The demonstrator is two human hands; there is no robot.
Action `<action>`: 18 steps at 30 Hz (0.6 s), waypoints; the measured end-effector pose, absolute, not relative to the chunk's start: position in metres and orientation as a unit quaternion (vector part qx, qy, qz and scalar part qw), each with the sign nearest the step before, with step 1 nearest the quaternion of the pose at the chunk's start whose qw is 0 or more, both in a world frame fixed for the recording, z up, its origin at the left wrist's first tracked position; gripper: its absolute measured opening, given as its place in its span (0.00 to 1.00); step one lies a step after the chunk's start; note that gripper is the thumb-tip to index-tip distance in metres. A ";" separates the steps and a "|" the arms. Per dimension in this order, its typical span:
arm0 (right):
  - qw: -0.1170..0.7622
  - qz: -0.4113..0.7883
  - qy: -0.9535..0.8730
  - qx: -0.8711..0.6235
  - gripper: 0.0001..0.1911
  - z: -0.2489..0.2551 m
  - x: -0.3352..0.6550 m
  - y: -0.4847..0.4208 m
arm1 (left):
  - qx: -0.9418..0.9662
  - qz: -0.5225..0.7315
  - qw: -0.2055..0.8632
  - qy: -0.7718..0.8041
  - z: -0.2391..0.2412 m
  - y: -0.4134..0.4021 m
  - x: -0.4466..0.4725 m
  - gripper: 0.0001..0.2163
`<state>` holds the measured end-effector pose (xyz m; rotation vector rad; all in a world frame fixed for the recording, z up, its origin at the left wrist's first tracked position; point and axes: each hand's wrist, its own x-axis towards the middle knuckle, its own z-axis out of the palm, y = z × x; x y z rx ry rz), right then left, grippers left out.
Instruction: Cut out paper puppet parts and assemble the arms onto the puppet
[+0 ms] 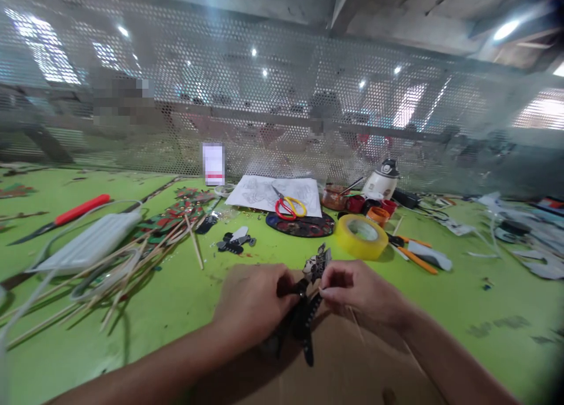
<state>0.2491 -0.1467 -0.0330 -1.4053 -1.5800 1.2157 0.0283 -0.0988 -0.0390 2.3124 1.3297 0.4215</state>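
A small black jointed cut-out puppet [311,320], with a pale face and a pointed headdress, is held upright over a brown cardboard sheet [348,370]. My left hand [253,302] is closed on its left side, thumb and fingers pinching near the neck. On the other side my right hand [365,293] pinches at the puppet's edge, below the head; whether a finer piece lies between those fingertips I cannot tell. The puppet's dark limbs hang below both hands, and part of its body is hidden by my left fingers. Beyond my left hand lie loose black and white cut-out pieces [235,240].
Behind the puppet are a yellow tape roll [361,237], a dark paint palette [304,226], red-and-yellow scissors [288,208] and drawing paper [247,193]. Orange-handled pliers [418,258] lie right. At left are thin wooden sticks [126,281], a face mask [94,240] and a red-handled knife [81,210].
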 end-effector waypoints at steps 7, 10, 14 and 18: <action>0.388 0.465 -0.603 -0.519 0.08 -0.029 0.239 -0.153 | 0.708 0.237 0.513 0.424 -0.047 -0.091 0.030 0.13; 0.393 0.400 -0.623 -0.545 0.06 -0.033 0.230 -0.155 | 0.667 0.246 0.569 0.413 -0.045 -0.095 0.032 0.13; 0.408 0.330 -0.649 -0.550 0.05 -0.037 0.221 -0.155 | 0.640 0.256 0.605 0.399 -0.038 -0.101 0.035 0.11; 0.417 0.301 -0.655 -0.554 0.05 -0.036 0.215 -0.157 | 0.626 0.257 0.633 0.376 -0.032 -0.105 0.036 0.10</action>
